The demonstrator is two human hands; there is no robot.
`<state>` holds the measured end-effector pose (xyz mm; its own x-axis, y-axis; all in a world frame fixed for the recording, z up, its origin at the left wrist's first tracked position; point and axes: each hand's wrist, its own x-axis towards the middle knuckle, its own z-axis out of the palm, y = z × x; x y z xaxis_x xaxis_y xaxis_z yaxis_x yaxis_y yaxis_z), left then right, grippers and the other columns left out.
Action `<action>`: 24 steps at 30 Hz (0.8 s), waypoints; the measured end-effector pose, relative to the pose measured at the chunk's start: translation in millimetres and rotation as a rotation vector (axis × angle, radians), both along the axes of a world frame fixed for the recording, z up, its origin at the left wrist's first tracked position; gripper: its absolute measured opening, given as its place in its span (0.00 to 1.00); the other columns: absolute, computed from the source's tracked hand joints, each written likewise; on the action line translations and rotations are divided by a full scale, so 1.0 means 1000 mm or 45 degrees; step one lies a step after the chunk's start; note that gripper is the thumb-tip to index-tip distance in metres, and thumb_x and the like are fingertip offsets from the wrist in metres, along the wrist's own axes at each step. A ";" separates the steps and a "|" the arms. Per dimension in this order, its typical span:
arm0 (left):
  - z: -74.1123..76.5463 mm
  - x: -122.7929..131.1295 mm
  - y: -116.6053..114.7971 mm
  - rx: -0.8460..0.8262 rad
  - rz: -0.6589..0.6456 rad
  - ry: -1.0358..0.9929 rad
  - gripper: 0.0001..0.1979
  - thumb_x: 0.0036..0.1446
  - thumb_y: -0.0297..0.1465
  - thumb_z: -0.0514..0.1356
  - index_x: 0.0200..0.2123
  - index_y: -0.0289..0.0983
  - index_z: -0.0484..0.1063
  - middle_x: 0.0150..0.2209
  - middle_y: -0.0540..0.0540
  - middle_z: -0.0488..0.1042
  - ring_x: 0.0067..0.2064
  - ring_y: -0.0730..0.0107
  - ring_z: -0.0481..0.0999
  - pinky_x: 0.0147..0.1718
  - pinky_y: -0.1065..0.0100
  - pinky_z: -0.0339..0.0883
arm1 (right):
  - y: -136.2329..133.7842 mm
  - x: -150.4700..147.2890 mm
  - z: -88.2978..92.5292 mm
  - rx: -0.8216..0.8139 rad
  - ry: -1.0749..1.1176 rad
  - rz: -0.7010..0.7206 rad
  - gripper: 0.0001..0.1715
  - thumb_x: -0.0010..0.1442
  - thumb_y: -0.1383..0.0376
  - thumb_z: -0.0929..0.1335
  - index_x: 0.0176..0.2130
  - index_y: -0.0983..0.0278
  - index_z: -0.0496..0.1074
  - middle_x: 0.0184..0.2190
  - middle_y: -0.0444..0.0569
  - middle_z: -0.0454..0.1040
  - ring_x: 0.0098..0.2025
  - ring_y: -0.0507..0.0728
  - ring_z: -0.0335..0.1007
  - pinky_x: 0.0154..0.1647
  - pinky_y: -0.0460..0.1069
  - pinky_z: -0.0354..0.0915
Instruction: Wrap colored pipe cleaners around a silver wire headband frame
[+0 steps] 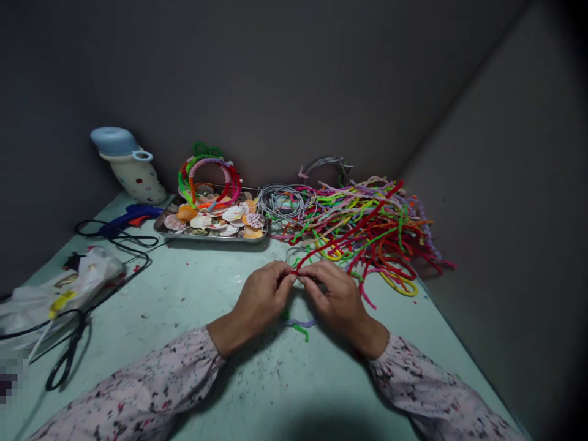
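Observation:
My left hand and my right hand meet above the table, thumbs and fingertips pinched together. Between them they hold a fuzzy red pipe cleaner. Its long free end slants up and right, across the pile of pipe cleaners. A thin grey wire loop shows just beyond my fingers; whether it is joined to the red piece I cannot tell. Green and purple pipe cleaner pieces show below my hands, partly hidden by them.
A metal tray holds shells and pipe-cleaner-wrapped hoops. Coiled grey wire lies beside it. At left are a blue glue gun, a black cord, a plastic bag and a blue-lidded bottle. Walls border the table.

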<state>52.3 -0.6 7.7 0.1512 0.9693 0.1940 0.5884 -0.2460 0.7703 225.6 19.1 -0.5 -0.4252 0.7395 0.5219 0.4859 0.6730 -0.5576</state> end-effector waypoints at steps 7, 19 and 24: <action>0.002 0.000 -0.001 0.058 -0.013 0.149 0.10 0.63 0.30 0.51 0.36 0.35 0.71 0.33 0.46 0.74 0.35 0.67 0.72 0.35 0.66 0.64 | 0.000 0.000 0.001 0.024 -0.064 -0.011 0.09 0.65 0.67 0.63 0.43 0.61 0.72 0.37 0.51 0.75 0.42 0.58 0.69 0.43 0.53 0.66; -0.001 0.001 -0.004 0.198 -0.027 0.427 0.11 0.65 0.31 0.49 0.37 0.36 0.70 0.33 0.46 0.72 0.35 0.67 0.71 0.35 0.67 0.63 | 0.001 0.000 0.005 -0.206 -0.146 0.006 0.10 0.66 0.67 0.60 0.41 0.62 0.70 0.37 0.50 0.70 0.40 0.57 0.66 0.42 0.51 0.63; -0.002 0.001 -0.006 0.229 -0.059 0.486 0.11 0.65 0.31 0.48 0.38 0.36 0.70 0.33 0.46 0.71 0.35 0.66 0.71 0.34 0.66 0.63 | 0.002 0.001 0.008 -0.340 -0.116 0.078 0.09 0.67 0.68 0.59 0.39 0.62 0.68 0.36 0.48 0.69 0.39 0.55 0.66 0.41 0.50 0.61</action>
<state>53.3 -6.2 5.5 0.2875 0.9157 0.2808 0.8082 -0.3893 0.4419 227.1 21.5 7.8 -0.5091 0.8174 0.2696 0.5052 0.5374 -0.6753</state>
